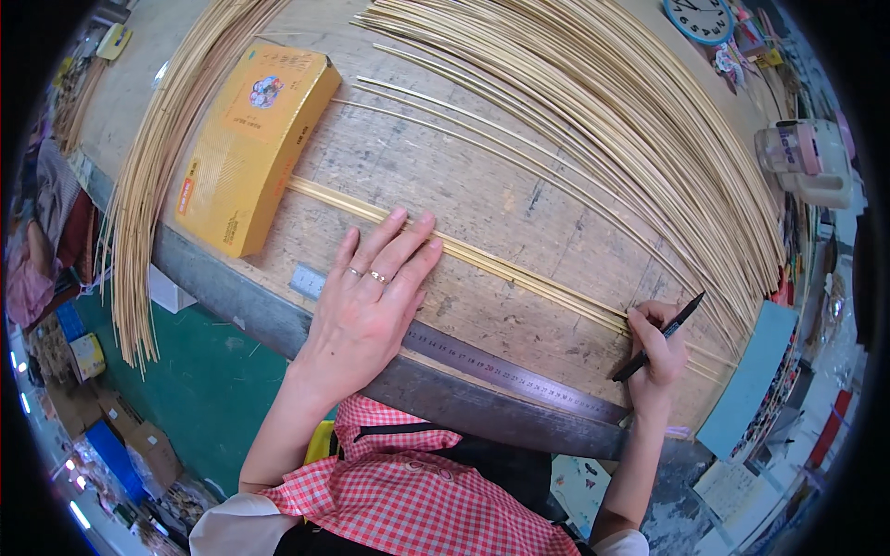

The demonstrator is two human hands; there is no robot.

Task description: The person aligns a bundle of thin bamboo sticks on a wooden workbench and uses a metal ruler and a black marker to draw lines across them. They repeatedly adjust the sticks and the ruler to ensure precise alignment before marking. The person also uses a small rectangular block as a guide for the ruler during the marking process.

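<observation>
A few thin, pale bamboo-like strips (519, 271) lie side by side across the wooden table, their left ends against a yellow box (248, 153). My left hand (369, 292) rests on them with its fingers stretched out, two rings showing; its wrist crosses a steel ruler (505, 372) lying along the near table edge. Toward the strips' right part, my right hand (656, 347) has its fingers closed around a black pen (684, 315). The pen slants, its upper end to the right. The fingertips touch the strips.
A large spread of strips (640, 148) covers the far right, with a few loose strips (491, 139) before it. Another bundle (139, 222) hangs over the left edge. A teal block (747, 380), a blue-rimmed clock (699, 18) and a clear jug (805, 159) line the right side.
</observation>
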